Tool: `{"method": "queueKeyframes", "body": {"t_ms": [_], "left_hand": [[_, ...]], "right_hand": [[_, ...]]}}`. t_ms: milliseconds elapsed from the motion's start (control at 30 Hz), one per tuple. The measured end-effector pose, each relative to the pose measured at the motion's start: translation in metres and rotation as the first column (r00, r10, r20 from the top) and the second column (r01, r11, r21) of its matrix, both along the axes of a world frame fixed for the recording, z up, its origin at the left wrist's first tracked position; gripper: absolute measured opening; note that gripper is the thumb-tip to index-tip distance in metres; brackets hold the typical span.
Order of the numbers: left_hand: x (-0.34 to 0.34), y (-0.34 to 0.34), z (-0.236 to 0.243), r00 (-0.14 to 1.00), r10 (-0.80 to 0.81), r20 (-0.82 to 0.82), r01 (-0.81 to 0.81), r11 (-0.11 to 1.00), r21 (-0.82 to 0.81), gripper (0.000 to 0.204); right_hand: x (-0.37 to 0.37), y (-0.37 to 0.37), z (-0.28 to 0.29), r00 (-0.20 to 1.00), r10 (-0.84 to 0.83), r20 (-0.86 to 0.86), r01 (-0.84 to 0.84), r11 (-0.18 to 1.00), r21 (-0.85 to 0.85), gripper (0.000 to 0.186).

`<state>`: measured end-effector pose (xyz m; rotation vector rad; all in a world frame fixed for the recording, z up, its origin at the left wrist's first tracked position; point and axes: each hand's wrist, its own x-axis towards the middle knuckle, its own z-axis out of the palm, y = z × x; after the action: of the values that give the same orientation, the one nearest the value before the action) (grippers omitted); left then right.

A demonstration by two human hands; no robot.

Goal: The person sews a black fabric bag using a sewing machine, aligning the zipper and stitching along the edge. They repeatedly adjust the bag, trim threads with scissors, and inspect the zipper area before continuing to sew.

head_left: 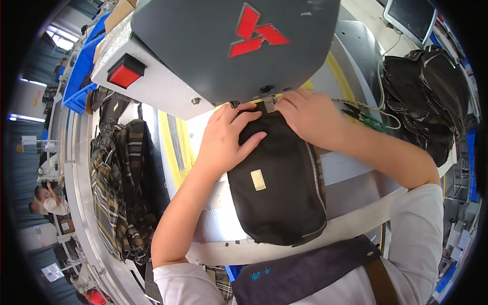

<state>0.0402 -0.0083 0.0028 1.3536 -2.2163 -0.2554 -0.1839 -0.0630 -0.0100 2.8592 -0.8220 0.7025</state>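
Note:
A black zippered pouch (277, 188) with a small tan label lies on the metal bed of a grey sewing machine (229, 46). My left hand (226, 137) presses flat on the pouch's upper left corner. My right hand (310, 119) holds down its top edge right under the machine head, where the needle area is hidden. A silver zipper (316, 175) runs down the pouch's right side.
Plaid and black bags (122, 188) pile up on the left of the table. More black bags (432, 101) are heaped at the right, under a monitor (414, 18). Green-handled snips (368, 118) lie beyond my right hand. Blue bins (84, 76) stand at far left.

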Motion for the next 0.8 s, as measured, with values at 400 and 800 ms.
{"method": "queueKeyframes", "body": {"t_ms": [400, 800], "left_hand": [[-0.033, 0.025, 0.020, 0.963, 0.162, -0.214, -0.002, 0.800, 0.600, 0.023], [-0.025, 0.048, 0.022, 0.903, 0.170, -0.395, 0.209, 0.629, 0.749, 0.026]], "right_hand": [[-0.029, 0.074, 0.009, 0.990, 0.042, 0.132, -0.072, 0.972, 0.226, 0.023], [-0.116, 0.061, 0.020, 0.883, -0.462, 0.077, 0.456, 0.886, 0.089, 0.021]]}}
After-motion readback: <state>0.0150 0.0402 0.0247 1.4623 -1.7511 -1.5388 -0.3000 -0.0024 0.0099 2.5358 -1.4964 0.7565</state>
